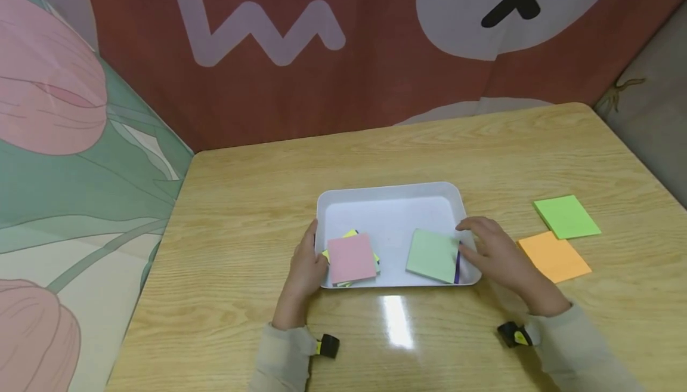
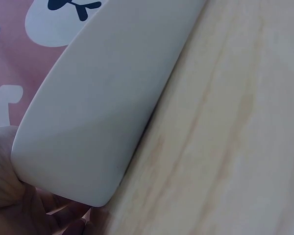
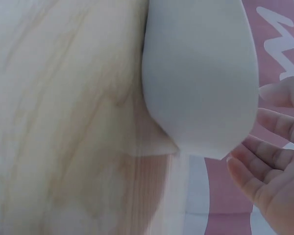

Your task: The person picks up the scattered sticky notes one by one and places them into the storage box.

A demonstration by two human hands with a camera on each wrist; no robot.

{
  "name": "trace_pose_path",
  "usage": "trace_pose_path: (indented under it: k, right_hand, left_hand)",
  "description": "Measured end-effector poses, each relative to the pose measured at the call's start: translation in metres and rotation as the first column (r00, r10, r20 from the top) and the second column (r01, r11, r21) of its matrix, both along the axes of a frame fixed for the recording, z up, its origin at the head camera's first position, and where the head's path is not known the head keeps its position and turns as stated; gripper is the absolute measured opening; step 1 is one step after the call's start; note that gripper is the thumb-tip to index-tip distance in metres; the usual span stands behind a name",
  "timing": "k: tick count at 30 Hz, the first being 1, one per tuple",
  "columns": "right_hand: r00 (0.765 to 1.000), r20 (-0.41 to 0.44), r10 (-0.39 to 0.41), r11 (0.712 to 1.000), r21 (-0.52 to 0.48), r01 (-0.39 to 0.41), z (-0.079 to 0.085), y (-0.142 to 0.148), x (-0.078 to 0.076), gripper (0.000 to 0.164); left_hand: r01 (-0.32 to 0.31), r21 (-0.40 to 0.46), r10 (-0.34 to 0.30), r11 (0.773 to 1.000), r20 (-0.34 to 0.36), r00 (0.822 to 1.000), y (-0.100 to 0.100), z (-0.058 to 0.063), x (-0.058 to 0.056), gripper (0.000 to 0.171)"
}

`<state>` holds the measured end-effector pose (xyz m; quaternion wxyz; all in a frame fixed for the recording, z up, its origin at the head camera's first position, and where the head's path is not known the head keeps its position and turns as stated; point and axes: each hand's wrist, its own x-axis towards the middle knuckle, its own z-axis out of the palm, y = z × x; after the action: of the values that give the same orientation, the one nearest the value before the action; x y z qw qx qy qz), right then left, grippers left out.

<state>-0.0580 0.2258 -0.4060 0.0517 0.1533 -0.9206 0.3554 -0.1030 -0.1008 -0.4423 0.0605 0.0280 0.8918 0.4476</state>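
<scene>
A white rectangular tray [image 1: 386, 213] lies on the wooden table in front of me. Its left side is gripped by my left hand [image 1: 307, 269], thumb at the rim and fingers along the outer wall; the left wrist view shows those fingers around the tray's corner. My right hand [image 1: 499, 255] is at the right rim, fingers loosely spread, with the thumb reaching over the edge. Inside the tray, a pink sticky note pad [image 1: 351, 258] covers most of a yellow one [image 1: 351, 233] at left. A pale green pad [image 1: 433, 256] partly covers a purple piece [image 1: 458, 265] at right.
To the right of the tray, a bright green sticky note pad [image 1: 566, 216] overlaps a corner of an orange one [image 1: 555, 258] on the table [image 1: 214, 296]. A red patterned cloth [image 1: 295, 99] hangs behind the table, and a floral one [image 1: 53, 201] along the left.
</scene>
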Motion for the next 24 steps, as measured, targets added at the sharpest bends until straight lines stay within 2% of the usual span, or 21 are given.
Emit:
trace_pose_path:
  k: [7,17,24]
  right_hand:
    - [0.998,0.068,-0.013,1.0,-0.001,0.013,0.001,0.008,0.004,0.025]
    - [0.997,0.069,-0.036,0.999,0.041,0.034,0.002,0.016,0.008,0.028]
    - [0.991,0.121,-0.06,0.996,0.067,0.052,0.002,0.023,0.012,0.032]
  left_hand:
    - [-0.004,-0.003,0.005,1.0,0.013,1.0,0.0,0.0,0.0,0.069]
    - [0.0,0.005,0.0,1.0,0.013,1.0,0.0,0.002,0.0,0.069]
    - [0.0,-0.002,0.0,1.0,0.016,1.0,0.0,0.002,0.0,0.069]
